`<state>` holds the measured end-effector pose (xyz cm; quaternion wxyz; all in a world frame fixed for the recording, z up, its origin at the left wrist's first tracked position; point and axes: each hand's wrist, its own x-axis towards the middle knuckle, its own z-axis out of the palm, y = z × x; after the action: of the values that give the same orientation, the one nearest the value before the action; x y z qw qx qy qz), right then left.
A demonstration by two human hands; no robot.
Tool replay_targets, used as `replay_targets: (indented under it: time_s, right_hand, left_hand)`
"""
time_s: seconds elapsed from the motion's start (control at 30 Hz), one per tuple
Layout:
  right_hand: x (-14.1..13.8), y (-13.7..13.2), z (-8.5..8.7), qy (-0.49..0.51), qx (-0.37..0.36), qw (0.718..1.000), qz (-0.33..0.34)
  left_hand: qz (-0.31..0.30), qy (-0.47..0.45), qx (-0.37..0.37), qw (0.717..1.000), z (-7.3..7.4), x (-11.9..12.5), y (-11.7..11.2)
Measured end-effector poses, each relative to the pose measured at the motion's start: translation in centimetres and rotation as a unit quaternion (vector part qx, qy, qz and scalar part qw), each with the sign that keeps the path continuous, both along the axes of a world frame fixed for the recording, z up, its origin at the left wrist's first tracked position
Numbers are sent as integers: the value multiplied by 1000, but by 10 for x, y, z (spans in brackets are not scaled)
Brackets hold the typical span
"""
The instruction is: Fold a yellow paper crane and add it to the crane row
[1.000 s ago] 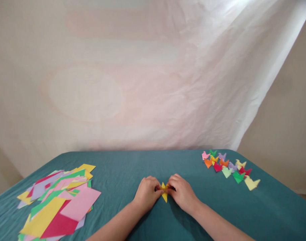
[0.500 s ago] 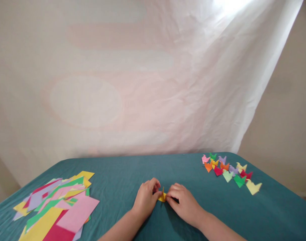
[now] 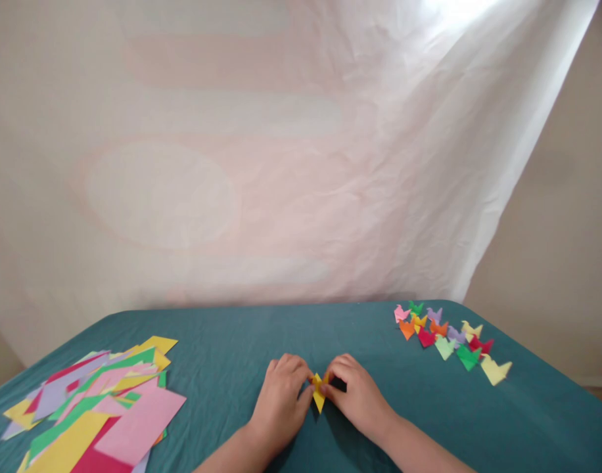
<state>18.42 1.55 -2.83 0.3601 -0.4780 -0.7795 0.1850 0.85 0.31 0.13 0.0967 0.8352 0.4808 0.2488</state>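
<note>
A small folded yellow origami paper is held between my two hands near the front middle of the table. It now shows as a narrow diamond with its lower point toward me. My left hand pinches its left side between thumb and fingers. On the right side, the thumb and forefinger of my right hand pinch its other edge. The fingertips cover parts of the paper's sides, so its full shape is partly hidden.
Left on the dark green tablecloth lies a loose, overlapping pile of coloured paper sheets. At the far right stand several small folded paper birds in rows. A pale hanging sheet closes off the back.
The yellow paper has turned from a low shape with an upright tip into a diamond pointing toward me. Both hands have shifted their pinch on it. The view has moved slightly.
</note>
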Motion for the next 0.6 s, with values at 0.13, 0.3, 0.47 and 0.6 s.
replay_targets:
  time_s: [0.13,0.3,0.47,0.6]
  right_hand:
    - [0,-3,-4,-39,1,999,-7]
    - [1,-1,-4,-65,3,998,6]
    - [3,1,-4,-75,13,997,10]
    - [4,2,-6,-61,8,998,10]
  left_hand:
    - [1,-10,-25,1000,-5,-2,6]
    - [4,-5,-62,998,-12,-4,14]
    - [-18,-4,-60,998,-12,-8,17]
    - [-27,-14,-59,998,-14,-10,22]
